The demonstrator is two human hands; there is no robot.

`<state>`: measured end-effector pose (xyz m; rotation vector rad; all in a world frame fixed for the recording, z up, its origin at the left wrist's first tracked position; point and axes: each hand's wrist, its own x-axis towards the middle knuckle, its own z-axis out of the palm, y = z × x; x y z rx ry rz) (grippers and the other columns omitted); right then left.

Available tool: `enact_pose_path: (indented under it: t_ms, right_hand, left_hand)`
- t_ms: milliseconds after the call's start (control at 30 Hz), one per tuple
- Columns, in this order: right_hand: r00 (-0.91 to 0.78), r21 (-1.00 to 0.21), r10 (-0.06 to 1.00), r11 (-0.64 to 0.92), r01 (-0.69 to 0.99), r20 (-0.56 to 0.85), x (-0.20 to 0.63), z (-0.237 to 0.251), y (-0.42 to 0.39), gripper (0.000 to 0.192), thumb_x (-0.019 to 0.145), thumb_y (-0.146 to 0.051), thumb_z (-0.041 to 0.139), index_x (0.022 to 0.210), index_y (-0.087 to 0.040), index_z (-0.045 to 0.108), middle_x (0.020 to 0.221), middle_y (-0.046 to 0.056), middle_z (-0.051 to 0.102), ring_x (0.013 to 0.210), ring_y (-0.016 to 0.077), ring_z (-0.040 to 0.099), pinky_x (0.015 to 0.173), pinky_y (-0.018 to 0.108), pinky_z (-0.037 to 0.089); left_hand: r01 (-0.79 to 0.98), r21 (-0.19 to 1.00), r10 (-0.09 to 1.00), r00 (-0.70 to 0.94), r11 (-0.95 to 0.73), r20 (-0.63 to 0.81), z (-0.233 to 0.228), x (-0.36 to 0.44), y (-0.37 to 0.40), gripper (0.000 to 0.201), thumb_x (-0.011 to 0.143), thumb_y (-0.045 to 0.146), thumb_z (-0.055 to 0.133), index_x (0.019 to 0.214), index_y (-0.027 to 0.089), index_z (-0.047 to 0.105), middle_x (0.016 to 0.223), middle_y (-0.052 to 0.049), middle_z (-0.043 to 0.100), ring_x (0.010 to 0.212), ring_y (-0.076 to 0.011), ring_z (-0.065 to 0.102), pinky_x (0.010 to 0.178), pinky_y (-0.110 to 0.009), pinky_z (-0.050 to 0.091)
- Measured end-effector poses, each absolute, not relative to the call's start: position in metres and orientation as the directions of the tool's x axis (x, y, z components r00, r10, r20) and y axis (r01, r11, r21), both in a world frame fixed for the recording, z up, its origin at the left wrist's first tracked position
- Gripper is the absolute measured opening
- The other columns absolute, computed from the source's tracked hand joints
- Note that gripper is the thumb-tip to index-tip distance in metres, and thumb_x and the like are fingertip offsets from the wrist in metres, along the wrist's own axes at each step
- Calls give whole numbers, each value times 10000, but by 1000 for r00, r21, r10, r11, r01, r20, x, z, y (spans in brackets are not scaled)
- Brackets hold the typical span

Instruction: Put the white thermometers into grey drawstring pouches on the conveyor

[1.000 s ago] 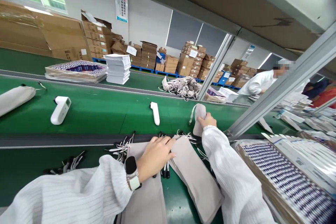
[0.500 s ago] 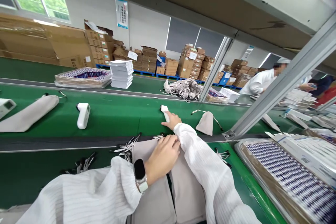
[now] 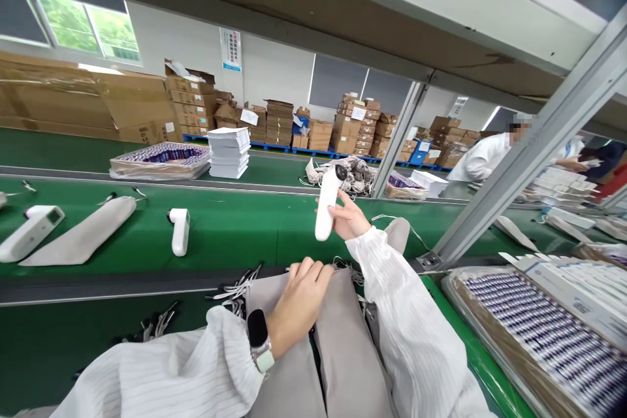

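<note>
My right hand (image 3: 349, 217) grips a white handheld thermometer (image 3: 327, 204), fingers closed round the lower part of its body, and holds it upright above the green conveyor belt (image 3: 235, 228), its dark-tipped head at the top. My left hand (image 3: 298, 297) lies palm down, fingers loosely curled, on the near stack of grey drawstring pouches (image 3: 289, 366) on the bench in front of me; it presses on the cloth near the top edge of the pile, gripping nothing that I can make out. A second stack of the same pouches (image 3: 349, 353) lies just beside it on the right, partly under my right sleeve, and black and white cords (image 3: 235, 277) spill from the pouch mouths toward the belt. On my left wrist sits a watch (image 3: 258, 336) with a dark face. Further along the belt to the left lies another white thermometer (image 3: 179, 230), then a filled grey pouch (image 3: 81, 235), then one more thermometer (image 3: 30, 232) near the picture's edge. A single pouch (image 3: 398, 234) lies on the belt just behind my right forearm. To my right a tray of printed packs (image 3: 539, 333) stands on the bench. Across the belt are a stack of white leaflets (image 3: 228, 151) and a heap of corded pouches (image 3: 360, 173), and a person in a white coat (image 3: 482, 157) stands farther down the line.
</note>
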<state>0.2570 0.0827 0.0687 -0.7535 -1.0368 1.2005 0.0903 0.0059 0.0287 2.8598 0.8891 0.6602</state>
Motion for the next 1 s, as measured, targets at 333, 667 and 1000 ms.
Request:
enact_pose_path:
  t_ms: [333, 667, 1000]
  right_hand:
    - [-1, -919, 952, 295, -260, 306, 258, 103, 54, 594, 570, -166, 683, 1070, -285, 384, 738, -57, 569, 629, 121, 594, 617, 311, 511]
    - [-410, -920, 892, -18, 391, -191, 232, 104, 38, 508, 682, -643, 411, 738, -152, 524, 580, -31, 491, 426, 49, 434, 318, 143, 301]
    - [572, -840, 671, 145, 523, 472, 279, 96, 59, 441, 720, -549, 406, 618, -144, 547, 407, -25, 479, 400, 77, 437, 446, 188, 368]
  left_hand:
    - [408, 417, 565, 729, -812, 387, 46, 88, 13, 198, 878, 269, 346, 733, 186, 453, 749, 5, 533, 808, -164, 421, 708, -299, 357]
    - [382, 646, 751, 328, -661, 574, 78, 71, 41, 163, 824, 299, 418, 770, 178, 513, 1041, -62, 347, 919, -170, 465, 715, -266, 421]
    - [406, 826, 716, 698, -391, -5, 150, 32, 15, 391, 816, 443, 356, 529, 177, 338, 472, 65, 232, 393, -65, 216, 381, -195, 164]
